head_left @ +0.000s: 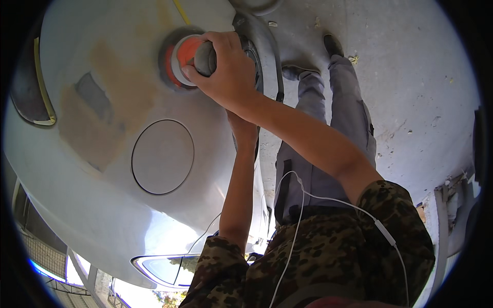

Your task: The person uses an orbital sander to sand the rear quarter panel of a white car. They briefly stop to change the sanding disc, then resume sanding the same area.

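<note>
Under both hands, a broad car body panel point(102, 169): smooth, pale grey, gently curved, with a matt patch of tan filler and a darker grey rectangle left of the hands. Round fuel-flap outline point(163, 156) below and left of the hands, a thin dark seam. Wheel-arch edge point(267, 56) curves just right of them. Concrete floor point(411, 77) beyond, rough, speckled with debris. Grey trousers and dark shoes stand on it.

Sander point(192, 59) pressed flat on the panel: orange round disc, pale rim, grey domed top. A ring of dull, scuffed surface surrounds the disc.

Right hand point(226, 72) wraps closed over the sander's dome from the right. Left hand point(241, 128) sits behind the right wrist, mostly hidden; grip cannot be told. Camouflage sleeves; thin white cable point(298, 215) across chest.
</note>
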A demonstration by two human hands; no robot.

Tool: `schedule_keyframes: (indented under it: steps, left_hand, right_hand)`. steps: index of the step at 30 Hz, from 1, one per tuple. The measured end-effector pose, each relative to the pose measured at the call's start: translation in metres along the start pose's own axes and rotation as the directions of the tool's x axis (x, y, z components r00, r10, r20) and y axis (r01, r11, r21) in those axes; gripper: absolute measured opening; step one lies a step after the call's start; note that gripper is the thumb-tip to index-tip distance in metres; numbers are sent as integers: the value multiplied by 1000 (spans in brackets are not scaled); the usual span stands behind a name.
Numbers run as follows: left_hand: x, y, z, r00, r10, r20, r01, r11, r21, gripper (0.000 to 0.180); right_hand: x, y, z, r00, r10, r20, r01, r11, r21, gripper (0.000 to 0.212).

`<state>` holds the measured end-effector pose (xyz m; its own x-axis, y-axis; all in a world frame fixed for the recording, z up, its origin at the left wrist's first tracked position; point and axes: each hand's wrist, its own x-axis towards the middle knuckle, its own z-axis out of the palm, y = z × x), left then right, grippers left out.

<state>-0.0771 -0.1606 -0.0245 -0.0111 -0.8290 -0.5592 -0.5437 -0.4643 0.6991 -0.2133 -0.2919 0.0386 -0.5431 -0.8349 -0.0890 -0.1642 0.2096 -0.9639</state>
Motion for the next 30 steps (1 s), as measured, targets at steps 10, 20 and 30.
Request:
schedule_keyframes:
  steps: [10,20,30]
  left_hand:
    - [-62,-33,14,1000,9,-12,-6,983,182,54]
    - [-75,-51,12,1000,12,4,-13,960,278,50]
    - [-72,-35,-2,1000,27,7,-28,968,249,35]
  right_hand:
    - [-52,13,-22,971,144,193,-139,989,-44,62]
    - [-66,7,-32,963,17,268,-39,996,77,60]
    - [-63,0,-23,938,-59,342,8,989,148,64]
